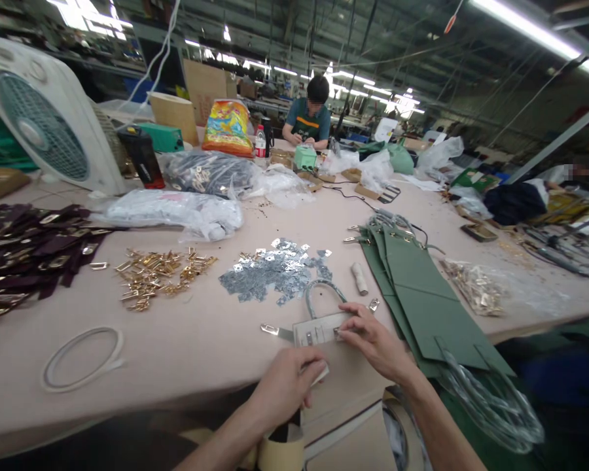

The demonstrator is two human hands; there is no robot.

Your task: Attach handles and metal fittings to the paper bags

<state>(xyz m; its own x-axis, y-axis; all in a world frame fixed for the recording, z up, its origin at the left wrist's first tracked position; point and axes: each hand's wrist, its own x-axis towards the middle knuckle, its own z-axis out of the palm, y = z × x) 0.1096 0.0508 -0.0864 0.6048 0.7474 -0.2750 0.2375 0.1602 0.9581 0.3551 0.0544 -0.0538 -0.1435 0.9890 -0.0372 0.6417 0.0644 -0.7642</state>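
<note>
A bag panel (317, 331) with a pale inner face lies at the table's front edge, its plastic-wrapped handle (310, 297) arching away from me. Straps with metal clasps stick out on both sides, one clasp (269, 329) left and another clasp (374, 305) right. My right hand (373, 337) is over the panel's right part, thumb and index finger pinched at a small, dark, shiny spot I cannot make out. Closed just below the panel, my left hand (289, 379) grips a small pale strip (321, 375). Beyond the handle spreads a pile of flat metal plates (269, 275).
Gold metal fittings (160, 271) and a white tape ring (46, 373) lie left, near dark strap pieces (24, 248). Stacked green panels (432, 294) lie right, beside a small roll (359, 279). A fan (39, 118) stands back left; a co-worker (310, 118) sits opposite.
</note>
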